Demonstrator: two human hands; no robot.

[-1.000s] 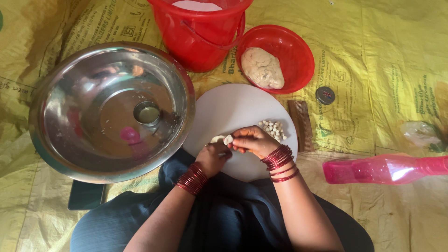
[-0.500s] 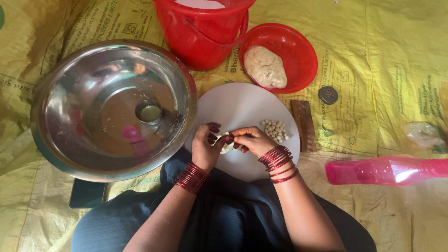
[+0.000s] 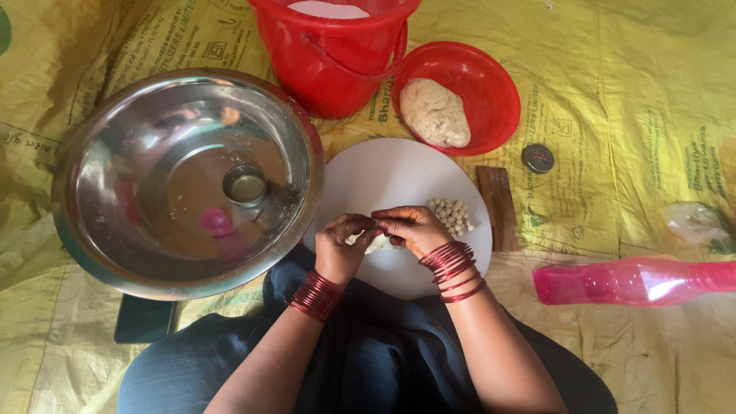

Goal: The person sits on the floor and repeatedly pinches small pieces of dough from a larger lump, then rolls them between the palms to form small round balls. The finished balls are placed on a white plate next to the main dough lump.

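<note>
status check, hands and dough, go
Left hand and right hand together pinching a dough piece over white board. Small balls beside right hand. Nothing obstructing.

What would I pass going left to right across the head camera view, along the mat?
Steel bowl → left hand → right hand → pile of small dough balls → wooden block → pink bottle.

- A big steel bowl [image 3: 188, 180] sits on the yellow sheet [image 3: 629, 92], left.
- A red bucket [image 3: 333, 54] stands at the top edge.
- A pink bottle [image 3: 632, 281] lies on the right.
- A dark round cap [image 3: 537, 158] rests near it.
</note>
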